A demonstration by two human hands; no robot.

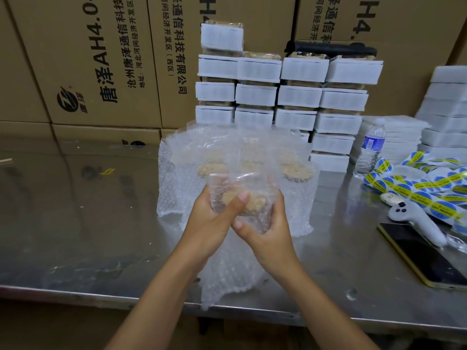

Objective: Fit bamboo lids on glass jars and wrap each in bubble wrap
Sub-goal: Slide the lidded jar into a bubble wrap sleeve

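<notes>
A glass jar with a bamboo lid point(249, 203) sits inside a bubble wrap bag, held above the steel table point(101, 236). My left hand point(214, 218) grips the bag's left side, thumb across the lid. My right hand point(265, 231) holds its right and lower side. Behind them stand wrapped jars point(295, 173) in bubble wrap, their bamboo lids showing through. A loose bubble wrap sheet point(227, 276) lies under my wrists and hangs over the front edge.
White-sleeved packs point(298, 97) are stacked at the back against cardboard boxes point(101, 59). To the right are a water bottle point(370, 150), blue-and-yellow sticker strips point(417, 188), a white handheld controller point(414, 221) and a phone point(424, 258).
</notes>
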